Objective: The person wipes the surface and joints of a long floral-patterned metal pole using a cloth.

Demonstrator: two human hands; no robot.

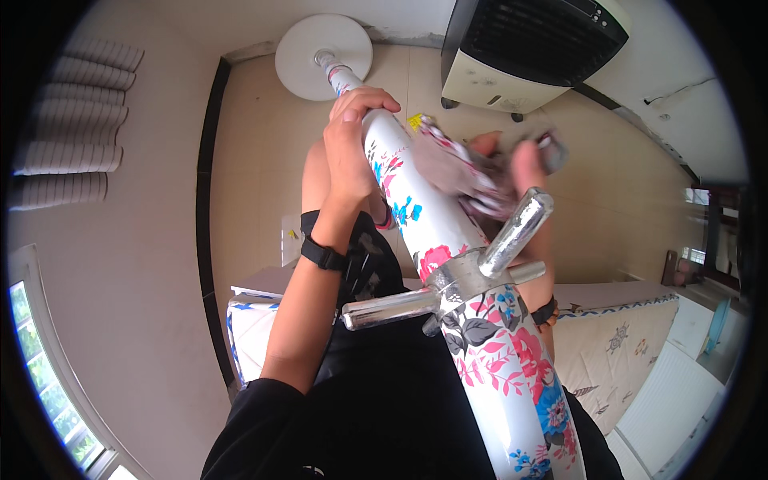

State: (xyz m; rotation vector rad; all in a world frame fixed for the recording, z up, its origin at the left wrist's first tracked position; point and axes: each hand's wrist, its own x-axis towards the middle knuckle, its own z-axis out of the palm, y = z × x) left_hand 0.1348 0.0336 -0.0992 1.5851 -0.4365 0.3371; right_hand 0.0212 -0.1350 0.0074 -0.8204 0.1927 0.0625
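A white coat-stand pole (414, 192) with a printed floral pattern leans across my body from the lower right to the upper left. At its far end sits a round white base (300, 66). Metal pegs (393, 309) stick out from a silver collar (459, 276) around the pole. My left hand (354, 138) is wrapped around the pole towards the base. On the pole's right side, my right hand (528, 168) grips a crumpled grey-brown cloth (447, 165) with red and white parts. The cloth and this hand are blurred, and the pole and a peg partly hide the right forearm.
An air cooler (510, 78) on casters stands by the far wall. A bed with a patterned mattress (618, 342) lies behind me. To the left are a striped curtain (72, 120) and a window (54, 384). Beige tiles (264, 168) cover the floor.
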